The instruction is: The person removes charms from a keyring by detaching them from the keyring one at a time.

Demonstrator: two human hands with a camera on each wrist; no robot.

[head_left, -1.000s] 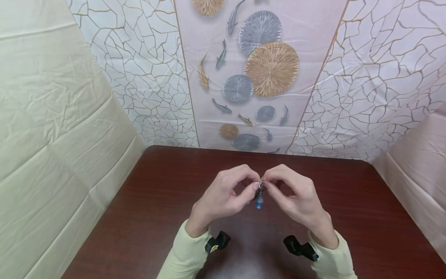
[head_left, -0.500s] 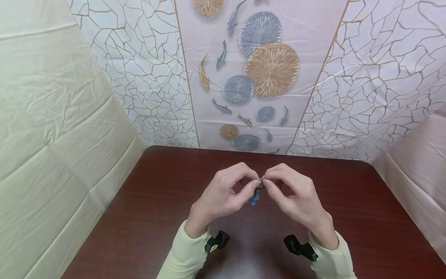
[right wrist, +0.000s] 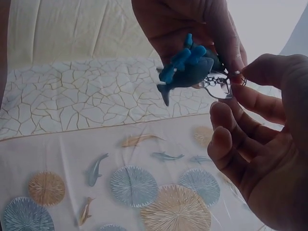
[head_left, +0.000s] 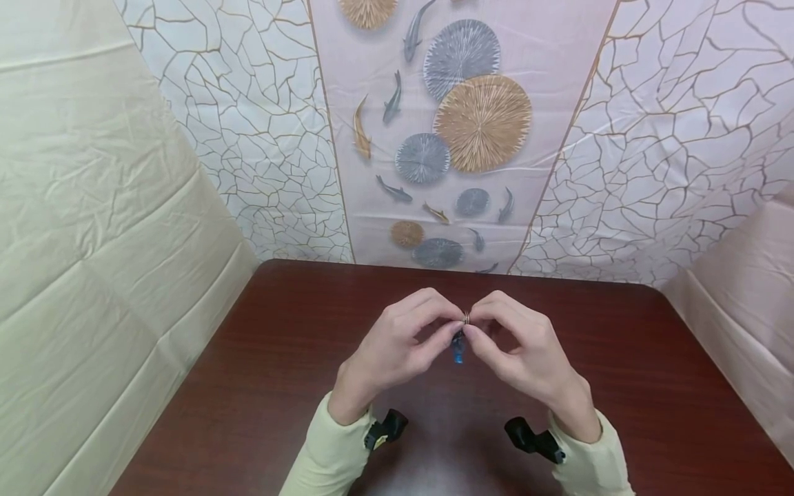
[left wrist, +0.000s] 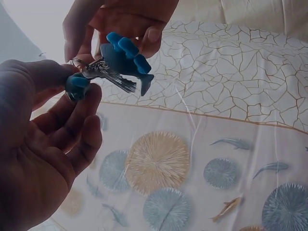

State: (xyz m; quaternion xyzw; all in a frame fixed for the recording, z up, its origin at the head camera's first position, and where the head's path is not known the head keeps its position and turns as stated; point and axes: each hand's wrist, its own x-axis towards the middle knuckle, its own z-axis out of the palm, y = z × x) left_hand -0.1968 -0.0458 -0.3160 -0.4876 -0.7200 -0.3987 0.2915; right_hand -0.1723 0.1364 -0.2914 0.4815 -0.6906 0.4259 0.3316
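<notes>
In the head view both hands meet above the table, pinching a small keychain (head_left: 458,353) between thumbs and forefingers. My left hand (head_left: 397,339) grips it from the left, near the metal fittings. From the right, my right hand (head_left: 526,344) pinches the split ring (head_left: 466,318). Below the fingertips hang a dark blue whale-shaped charm (left wrist: 120,60) with bright blue lumps on it, and silvery metal strands (left wrist: 115,79). A second small blue piece (left wrist: 77,86) sits by the left fingers in the left wrist view. The right wrist view shows the ring (right wrist: 243,81) at the right fingertips.
A dark red-brown table (head_left: 248,413) lies under the hands. Behind it hangs a patterned cloth (head_left: 384,207), with a plain cream cloth (head_left: 124,241) on the left. Black wrist cameras (head_left: 389,427) are strapped on both sleeves.
The hanging charm swings left, then slightly back right and sits a little higher. The ring has turned so its coils show edge-on between the fingertips. Both hands stay almost in place.
</notes>
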